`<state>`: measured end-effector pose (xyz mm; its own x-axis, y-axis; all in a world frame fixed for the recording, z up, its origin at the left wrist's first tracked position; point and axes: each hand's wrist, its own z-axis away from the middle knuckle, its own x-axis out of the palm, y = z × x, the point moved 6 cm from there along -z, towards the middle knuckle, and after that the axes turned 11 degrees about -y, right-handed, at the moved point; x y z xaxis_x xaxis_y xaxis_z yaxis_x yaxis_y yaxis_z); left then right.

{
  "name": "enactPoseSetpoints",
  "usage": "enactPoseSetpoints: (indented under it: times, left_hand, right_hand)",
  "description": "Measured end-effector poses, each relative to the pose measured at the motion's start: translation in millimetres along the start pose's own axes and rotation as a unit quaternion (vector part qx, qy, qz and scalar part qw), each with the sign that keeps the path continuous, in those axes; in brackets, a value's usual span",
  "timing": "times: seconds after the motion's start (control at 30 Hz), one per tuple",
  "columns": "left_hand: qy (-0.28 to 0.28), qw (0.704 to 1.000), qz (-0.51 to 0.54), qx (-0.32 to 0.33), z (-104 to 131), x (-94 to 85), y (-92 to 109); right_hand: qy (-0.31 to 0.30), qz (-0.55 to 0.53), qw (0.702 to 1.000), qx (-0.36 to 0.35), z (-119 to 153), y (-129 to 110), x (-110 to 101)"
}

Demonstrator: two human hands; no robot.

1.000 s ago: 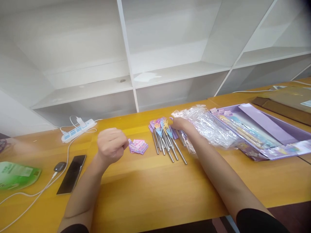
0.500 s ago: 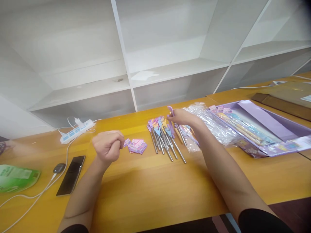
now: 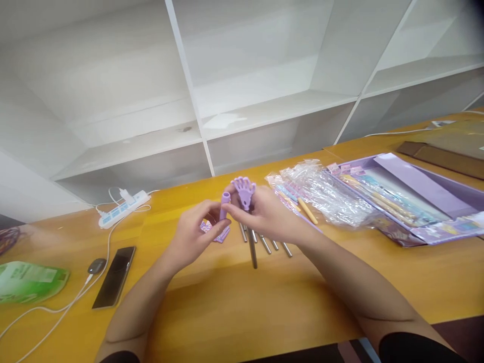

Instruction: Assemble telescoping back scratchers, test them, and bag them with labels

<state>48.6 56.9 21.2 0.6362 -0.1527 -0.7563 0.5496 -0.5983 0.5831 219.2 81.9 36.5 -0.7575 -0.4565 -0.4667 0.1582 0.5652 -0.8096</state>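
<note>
My right hand (image 3: 270, 212) is closed around a back scratcher with a purple hand-shaped head (image 3: 245, 190) and a metal rod (image 3: 253, 249) that points down toward me. Between the thumb and fingers of my left hand (image 3: 198, 229) is a short purple tube (image 3: 224, 207), held upright with its open end up. The two hands are close together, the right thumb near the tube; whether it touches I cannot tell. Behind and below them lie several metal rods (image 3: 266, 246), their heads hidden by my right hand. Small pink-purple cards (image 3: 223, 235) lie partly covered beneath my left hand.
To the right are a yellow handle (image 3: 308, 212), clear plastic bags (image 3: 321, 191) and a purple box (image 3: 427, 176) with wrapped pieces. A power strip (image 3: 124, 207), a phone (image 3: 114, 277) and a green packet (image 3: 34, 282) lie left. White shelves (image 3: 264, 113) stand behind.
My right hand has moved left from beside the pile, bringing the purple back scratcher. My left hand has moved right and now shows a purple tube in its grip; earlier it was a fist.
</note>
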Motion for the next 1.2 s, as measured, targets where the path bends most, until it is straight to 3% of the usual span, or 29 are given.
enactPoseSetpoints:
  times: [0.13, 0.33, 0.47, 0.7, 1.2]
  left_hand:
    - [-0.014, 0.999, -0.046, -0.013, 0, -2.6, -5]
    - [-0.006, 0.996, -0.062, -0.06, 3, -19.7, -10]
    - [0.013, 0.996, -0.06, -0.066, 6, -27.7, -11]
    - [0.057, 0.993, -0.097, -0.031, 8, -31.2, -3]
    - [0.1, 0.991, -0.089, 0.025, 11, -36.9, 10]
  right_hand:
    - [0.032, -0.004, 0.999, -0.005, -1, 4, -11]
    - [0.248, -0.129, 0.96, -0.025, 15, 16, -77]
    - [0.277, -0.19, 0.942, -0.025, 19, 27, -101]
    - [0.238, -0.259, 0.934, -0.061, 13, 30, -91]
    - [0.265, -0.271, 0.92, -0.096, 15, 22, -88]
